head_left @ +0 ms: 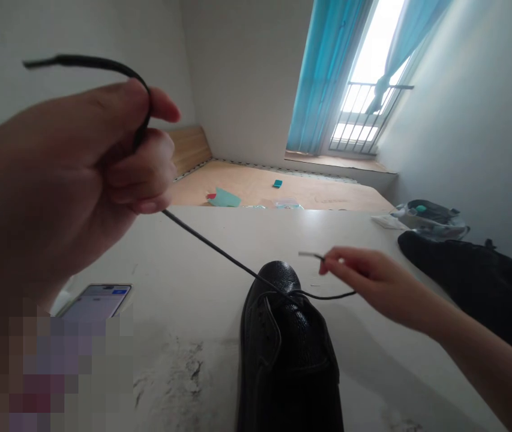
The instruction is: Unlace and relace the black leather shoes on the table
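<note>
A black leather shoe (289, 348) stands on the white tabletop, its toe pointing away from me. One thin dark shoelace (210, 245) passes through the eyelets near the toe, and its two ends run out to either side. Raised high at the left, my left hand (102, 150) is closed around one end, with the tip sticking out above the thumb. On the right and lower, my right hand (368, 282) pinches the other end; the short tip shows past the fingers. That side of the lace hangs in a slack curve, while the left side is drawn straight.
A phone with a lit screen (98, 300) lies at the left of the white table (183, 264). To the right are a black bag-like item (476, 276) and a clear plastic bag (440, 222). Beyond the table, a tan bed surface (256, 177) holds small scraps, below a blue-curtained window.
</note>
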The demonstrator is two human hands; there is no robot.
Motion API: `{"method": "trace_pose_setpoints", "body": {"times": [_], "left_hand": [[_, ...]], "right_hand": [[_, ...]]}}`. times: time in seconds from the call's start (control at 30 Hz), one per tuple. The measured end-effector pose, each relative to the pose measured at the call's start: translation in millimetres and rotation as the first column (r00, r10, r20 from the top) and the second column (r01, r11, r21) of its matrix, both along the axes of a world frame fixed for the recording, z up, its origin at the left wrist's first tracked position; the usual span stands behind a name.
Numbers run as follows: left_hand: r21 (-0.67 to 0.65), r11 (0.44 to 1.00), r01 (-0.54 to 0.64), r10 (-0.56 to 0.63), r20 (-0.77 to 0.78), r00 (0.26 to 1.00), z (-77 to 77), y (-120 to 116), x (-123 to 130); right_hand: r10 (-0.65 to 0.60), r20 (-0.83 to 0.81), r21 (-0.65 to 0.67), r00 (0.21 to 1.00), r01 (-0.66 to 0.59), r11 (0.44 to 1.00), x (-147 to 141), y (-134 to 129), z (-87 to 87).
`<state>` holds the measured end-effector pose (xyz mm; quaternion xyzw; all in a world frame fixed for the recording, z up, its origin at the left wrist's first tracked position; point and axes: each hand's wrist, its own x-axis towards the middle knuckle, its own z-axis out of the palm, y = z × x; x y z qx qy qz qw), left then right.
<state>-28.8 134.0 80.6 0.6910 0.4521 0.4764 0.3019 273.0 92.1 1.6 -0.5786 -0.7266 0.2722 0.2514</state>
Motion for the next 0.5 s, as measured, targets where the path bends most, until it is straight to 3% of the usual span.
{"method": "trace_pose_setpoints", "body": {"times": [0.07,0.17,0.27,0.37,0.43,0.5], "left_hand": [[0.096,0.995,0.028,-0.035,0.070,0.997,-1.7,-2.7,0.3],[-0.025,0.990,0.135,-0.138,-0.171,0.976,-4.4,-6.3,1.5],[-0.282,0.927,0.249,-0.359,-0.468,0.807,-9.6,-8.0,5.9],[-0.482,0.827,0.289,-0.545,-0.558,0.626,-20.0,-11.0,14.1],[-0.532,0.787,0.312,-0.606,-0.570,0.555,-29.1,-15.0,19.9],[-0.521,0.785,0.336,-0.615,-0.585,0.530,-37.8,-20.1,24.7]], "right_hand": [[0.125,0.150,-0.123,0.981,-0.107,0.987,1.9,-19.0,-12.8],[0.199,0.211,-0.236,0.957,-0.147,0.960,3.3,-38.4,-22.7],[0.178,0.198,-0.272,0.964,-0.120,0.955,2.6,-45.7,-27.6],[0.126,0.144,-0.259,0.982,-0.086,0.962,0.2,-47.2,-30.9],[0.113,0.124,-0.235,0.986,-0.082,0.969,-2.3,-48.0,-31.6],[0.121,0.133,-0.179,0.984,-0.096,0.979,-5.5,-49.6,-31.2]]}}
